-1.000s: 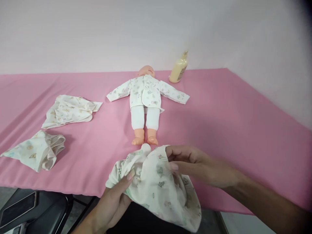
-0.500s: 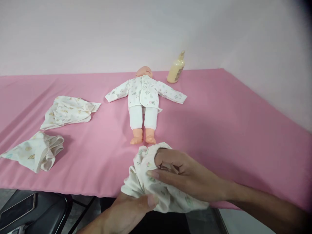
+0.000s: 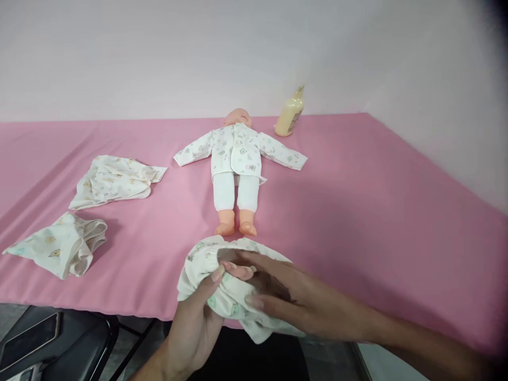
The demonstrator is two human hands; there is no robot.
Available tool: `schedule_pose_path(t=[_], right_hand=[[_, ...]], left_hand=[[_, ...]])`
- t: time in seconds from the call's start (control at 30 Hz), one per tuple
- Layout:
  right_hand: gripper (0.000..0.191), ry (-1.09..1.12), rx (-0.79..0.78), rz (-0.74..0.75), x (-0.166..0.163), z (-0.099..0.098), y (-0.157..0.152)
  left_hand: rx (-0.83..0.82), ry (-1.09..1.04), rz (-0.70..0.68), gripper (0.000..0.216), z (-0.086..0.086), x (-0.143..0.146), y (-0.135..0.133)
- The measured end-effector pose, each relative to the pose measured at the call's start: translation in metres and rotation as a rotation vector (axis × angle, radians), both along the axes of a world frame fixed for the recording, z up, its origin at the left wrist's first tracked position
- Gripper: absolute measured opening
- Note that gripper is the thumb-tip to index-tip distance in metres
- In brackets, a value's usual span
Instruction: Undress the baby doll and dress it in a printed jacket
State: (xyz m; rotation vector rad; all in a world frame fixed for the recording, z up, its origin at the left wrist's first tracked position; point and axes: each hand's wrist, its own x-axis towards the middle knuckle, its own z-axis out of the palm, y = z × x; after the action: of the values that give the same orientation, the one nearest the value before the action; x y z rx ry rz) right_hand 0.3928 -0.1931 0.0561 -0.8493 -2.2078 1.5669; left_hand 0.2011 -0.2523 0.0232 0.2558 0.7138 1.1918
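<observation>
- One printed garment (image 3: 235, 290), bunched, held at the near edge of the pink cloth (image 3: 357, 211), just below the doll's feet; off the doll, gathered opening upward. Judged part-handled: opening spread, the rest neither laid flat nor folded.
- One left hand (image 3: 192, 323), from lower left, palm turned up under the garment; grasping its gathered edge, thumb on top, other fingers mostly hidden.
- One right hand (image 3: 301, 293), from the right, back of hand up, wrist nearly level; fingers inside the opening, thumb outside against the fabric. Whether it pinches the fabric cannot be told.
- One black chair seat (image 3: 79, 349), lower left, with a phone (image 3: 29, 341) on it.
- Two printed cloths, crumpled, at left, apart from the hands: nearer cloth (image 3: 65, 243), farther cloth (image 3: 115, 182).
- One doll (image 3: 247, 194), on its back, feet bare and toward the hands. Dressing judged done above: jacket (image 3: 242, 151) on, front overlapped, sleeves spread.
- One yellowish pump bottle (image 3: 290, 116), upright or slightly tilted, beyond the doll's sleeve at right.
</observation>
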Motion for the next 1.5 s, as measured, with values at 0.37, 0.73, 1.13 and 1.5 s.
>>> schedule_pose_path(t=[0.37,0.73,1.13,1.5], right_hand=[[0.040,-0.088,-0.033,0.034,0.002,-0.009,-0.003],[0.033,-0.200,0.400,-0.283,0.034,-0.012,0.026],[0.037,-0.140,0.232,-0.125,0.038,-0.003,0.008],[0.060,-0.273,0.163,0.184,0.031,0.006,-0.005]], left_hand=[[0.026,-0.242,0.090,0.020,0.007,0.000,0.018],[-0.267,-0.077,0.251,0.013,0.003,-0.012,0.003],[-0.270,-0.114,0.280,0.017,0.013,-0.022,-0.005],[-0.287,-0.179,0.277,0.017,0.015,-0.023,-0.005]])
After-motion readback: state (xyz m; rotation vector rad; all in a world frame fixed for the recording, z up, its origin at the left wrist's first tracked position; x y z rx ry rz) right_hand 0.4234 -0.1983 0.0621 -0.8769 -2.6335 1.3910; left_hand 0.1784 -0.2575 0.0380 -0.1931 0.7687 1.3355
